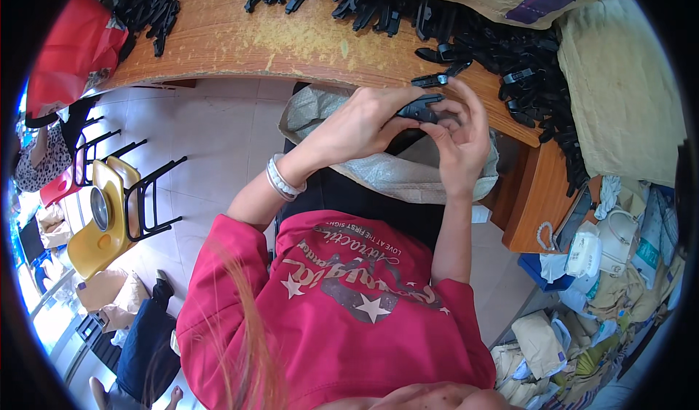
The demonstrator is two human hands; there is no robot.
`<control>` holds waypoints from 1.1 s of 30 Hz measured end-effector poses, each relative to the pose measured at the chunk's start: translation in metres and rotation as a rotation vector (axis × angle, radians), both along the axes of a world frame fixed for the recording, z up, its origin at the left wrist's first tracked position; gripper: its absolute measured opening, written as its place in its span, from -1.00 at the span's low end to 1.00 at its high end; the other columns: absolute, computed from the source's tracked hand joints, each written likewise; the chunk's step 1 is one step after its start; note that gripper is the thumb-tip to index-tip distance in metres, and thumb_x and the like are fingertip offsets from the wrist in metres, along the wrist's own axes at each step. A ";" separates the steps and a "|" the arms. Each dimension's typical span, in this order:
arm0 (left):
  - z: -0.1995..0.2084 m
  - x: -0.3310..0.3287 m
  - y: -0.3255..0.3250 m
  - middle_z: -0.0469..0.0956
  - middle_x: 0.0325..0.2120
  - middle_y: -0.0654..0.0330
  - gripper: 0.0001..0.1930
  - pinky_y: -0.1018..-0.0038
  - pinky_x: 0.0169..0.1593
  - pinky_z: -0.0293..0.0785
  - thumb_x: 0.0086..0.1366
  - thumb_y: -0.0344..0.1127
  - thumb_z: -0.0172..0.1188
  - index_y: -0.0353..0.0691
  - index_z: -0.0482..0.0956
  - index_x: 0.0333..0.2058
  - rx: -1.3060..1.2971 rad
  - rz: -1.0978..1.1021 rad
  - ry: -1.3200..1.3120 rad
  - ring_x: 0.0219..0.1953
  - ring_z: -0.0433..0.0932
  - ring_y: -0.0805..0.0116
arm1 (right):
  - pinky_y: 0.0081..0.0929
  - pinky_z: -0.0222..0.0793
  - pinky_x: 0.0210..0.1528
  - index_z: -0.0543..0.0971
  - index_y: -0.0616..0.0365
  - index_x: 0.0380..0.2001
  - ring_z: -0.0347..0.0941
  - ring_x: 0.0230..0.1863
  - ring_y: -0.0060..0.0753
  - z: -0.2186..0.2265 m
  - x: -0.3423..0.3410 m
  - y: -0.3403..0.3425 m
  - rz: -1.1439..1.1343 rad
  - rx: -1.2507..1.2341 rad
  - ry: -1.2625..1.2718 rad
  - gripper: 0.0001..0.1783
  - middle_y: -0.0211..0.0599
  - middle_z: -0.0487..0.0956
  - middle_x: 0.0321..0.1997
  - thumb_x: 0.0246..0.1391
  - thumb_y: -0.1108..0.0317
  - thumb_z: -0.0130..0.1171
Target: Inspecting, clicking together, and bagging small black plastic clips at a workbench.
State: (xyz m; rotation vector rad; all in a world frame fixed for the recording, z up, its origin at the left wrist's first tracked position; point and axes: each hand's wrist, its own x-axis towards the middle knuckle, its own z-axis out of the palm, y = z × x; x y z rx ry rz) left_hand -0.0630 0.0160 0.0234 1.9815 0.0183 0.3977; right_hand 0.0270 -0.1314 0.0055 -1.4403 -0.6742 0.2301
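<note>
A small black plastic part (422, 109) is between my two hands, above the open mouth of a white woven sack (389, 173) at my lap. My left hand (364, 122), with a white bracelet on its wrist, pinches the part from the left. On the other side my right hand (464, 137) has its thumb against the part, its fingers curled round. Just beyond, a second black piece (429, 81) with a shiny end meets my right index fingertip; whether it is held or rests at the table edge I cannot tell. My fingers hide some of the held part.
Many similar black parts (524, 79) are heaped along the far and right side of the worn wooden table (291, 42). Large beige sacks (619, 82) stand at the right. A red bag (76, 49) lies far left. Yellow chairs (95, 246) and another person's legs (145, 344) are at left.
</note>
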 end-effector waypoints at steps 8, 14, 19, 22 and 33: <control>-0.007 0.000 -0.002 0.58 -0.38 -0.08 -0.55 0.29 -0.28 0.49 0.13 -0.40 0.26 -0.30 0.43 0.01 -0.054 -0.004 -0.040 -0.34 0.58 -0.04 | -0.64 0.38 -0.26 0.60 0.31 -0.20 0.43 -0.25 -0.58 0.004 0.018 -0.007 0.101 -0.210 -0.024 -0.70 -0.26 0.55 -0.21 -0.09 0.63 0.26; -0.004 0.008 0.041 0.56 -0.65 0.21 -0.56 0.64 -0.42 0.38 0.28 -0.06 0.15 -0.33 0.60 -0.60 -0.429 0.483 0.062 -0.54 0.49 0.58 | -0.45 0.38 -0.28 0.62 0.23 -0.27 0.45 -0.26 -0.26 0.003 0.037 0.012 -0.120 -0.375 -0.644 -0.76 -0.23 0.52 -0.24 -0.10 0.59 0.27; 0.005 0.023 0.089 0.51 -0.65 0.18 -0.81 0.53 -0.53 0.45 0.20 -0.27 0.26 -0.24 0.51 -0.48 -0.447 0.501 -0.069 -0.67 0.46 0.51 | -0.32 0.33 -0.27 0.56 0.25 -0.42 0.42 -0.28 -0.23 -0.004 0.037 0.021 -0.104 -0.533 -0.874 -0.84 -0.28 0.46 -0.29 -0.16 0.56 0.30; 0.027 0.048 0.088 0.55 -0.42 -0.07 -0.86 0.39 -0.30 0.46 0.20 -0.52 0.12 -0.39 0.54 -0.26 0.257 0.619 -0.220 -0.39 0.57 0.09 | -0.31 0.33 -0.26 0.53 0.26 -0.37 0.42 -0.28 -0.19 -0.008 0.032 0.023 -0.058 -0.505 -0.833 -0.80 -0.24 0.46 -0.28 -0.15 0.56 0.28; -0.022 0.044 0.084 0.49 -0.56 0.08 -0.72 0.35 -0.52 0.44 0.16 -0.11 0.22 -0.17 0.46 -0.31 0.880 0.730 0.016 -0.57 0.54 0.08 | -0.37 0.43 -0.34 0.45 0.28 -0.16 0.48 -0.34 -0.21 -0.009 0.016 0.046 0.074 -0.397 -0.574 -0.64 -0.14 0.44 -0.27 -0.11 0.66 0.15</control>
